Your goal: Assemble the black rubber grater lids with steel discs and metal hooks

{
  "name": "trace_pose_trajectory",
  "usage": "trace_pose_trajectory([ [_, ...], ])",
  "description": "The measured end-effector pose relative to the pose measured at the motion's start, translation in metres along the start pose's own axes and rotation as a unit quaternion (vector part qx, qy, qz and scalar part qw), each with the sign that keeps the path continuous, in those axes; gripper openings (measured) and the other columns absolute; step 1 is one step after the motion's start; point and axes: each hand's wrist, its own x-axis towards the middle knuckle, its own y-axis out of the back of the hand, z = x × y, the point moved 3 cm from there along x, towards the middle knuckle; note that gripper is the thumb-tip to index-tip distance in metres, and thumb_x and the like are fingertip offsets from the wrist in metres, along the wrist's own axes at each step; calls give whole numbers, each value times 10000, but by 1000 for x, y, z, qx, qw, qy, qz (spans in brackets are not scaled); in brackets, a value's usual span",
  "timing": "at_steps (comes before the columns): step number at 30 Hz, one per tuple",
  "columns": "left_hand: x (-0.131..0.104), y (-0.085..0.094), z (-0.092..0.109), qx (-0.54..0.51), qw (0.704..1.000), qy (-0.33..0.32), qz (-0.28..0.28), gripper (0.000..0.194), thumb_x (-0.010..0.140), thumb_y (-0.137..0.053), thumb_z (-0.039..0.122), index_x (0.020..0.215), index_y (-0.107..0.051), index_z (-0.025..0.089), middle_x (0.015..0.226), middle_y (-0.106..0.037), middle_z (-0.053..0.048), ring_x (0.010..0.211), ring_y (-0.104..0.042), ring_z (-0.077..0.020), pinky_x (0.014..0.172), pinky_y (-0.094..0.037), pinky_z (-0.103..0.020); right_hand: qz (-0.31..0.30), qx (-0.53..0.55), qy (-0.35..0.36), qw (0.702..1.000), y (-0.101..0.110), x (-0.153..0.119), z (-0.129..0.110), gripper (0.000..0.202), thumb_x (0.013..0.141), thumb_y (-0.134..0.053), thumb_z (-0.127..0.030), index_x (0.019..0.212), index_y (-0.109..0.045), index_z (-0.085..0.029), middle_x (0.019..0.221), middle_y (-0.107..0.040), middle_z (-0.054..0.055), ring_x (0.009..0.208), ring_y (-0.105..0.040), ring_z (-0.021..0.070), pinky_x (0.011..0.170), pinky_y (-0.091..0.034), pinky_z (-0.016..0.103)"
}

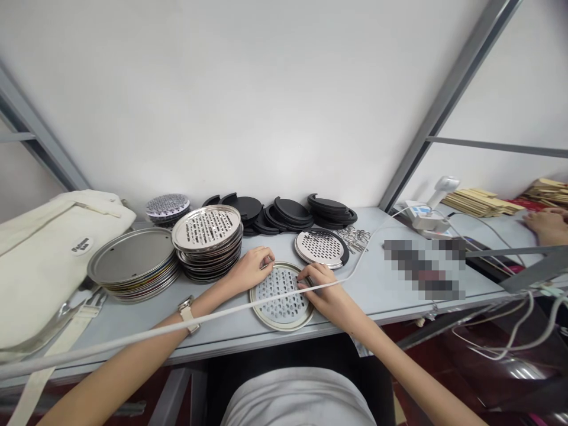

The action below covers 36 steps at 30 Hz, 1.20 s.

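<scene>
A round metal grater plate (284, 293) with a raised rim lies near the table's front edge, rows of holes facing up. My left hand (255, 267) has its curled fingers closed at the upper left of this rim. At the upper right side, the bent fingers of my right hand (325, 288) grip the rim. Just behind my right hand lies another grater (320, 247) with a black edge piece along its right side. A tall stack of grater plates (206, 228) stands left of my left hand.
Flat round metal plates (133, 257) are stacked at left beside a cream bag (57, 254). Black round holders (290, 212) and small metal clips (355, 238) lie behind. A white cable (213, 313) crosses in front. Another person's hand (548, 223) is far right.
</scene>
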Motion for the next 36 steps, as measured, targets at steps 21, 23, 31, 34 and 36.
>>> trace_pose_trajectory([
  [21,-18,12,41,156,987,-18,-39,281,809,-470,275,1080,-500,207,879,-606,-71,843,-578,-257,774,-416,-361,35,-84,-1,996,-22,-13,-12,397,929,-394,-371,1279,-357,-187,1202,-511,144,1113,-473,280,948,-369,453],
  [23,-18,12,49,143,986,-79,-27,304,829,-462,285,1117,-494,190,1047,-571,-102,993,-522,-269,881,-385,-387,26,-74,8,997,-20,-11,-12,393,935,-383,-348,1292,-333,-192,1228,-498,136,1144,-459,266,969,-357,443],
  [31,-24,-12,45,82,988,-110,-64,438,871,-376,190,1308,-354,178,1216,-503,-121,1088,-468,-266,951,-349,-426,35,-85,12,996,-17,-7,-6,362,936,-386,-333,1254,-380,-161,1169,-523,131,1080,-461,249,951,-366,423],
  [34,-24,-16,42,64,990,-116,-50,404,894,-359,207,1297,-355,175,1202,-507,-122,1081,-470,-261,949,-359,-427,47,-92,20,994,-19,-7,-5,353,932,-394,-329,1241,-400,-159,1150,-533,131,1052,-473,251,941,-368,431],
  [36,-23,-17,41,55,990,-119,-42,391,893,-355,187,1283,-355,170,1203,-501,-120,1083,-466,-254,952,-363,-427,48,-95,20,994,-19,-6,-5,349,931,-397,-331,1239,-406,-166,1142,-539,126,1043,-479,250,933,-373,431],
])
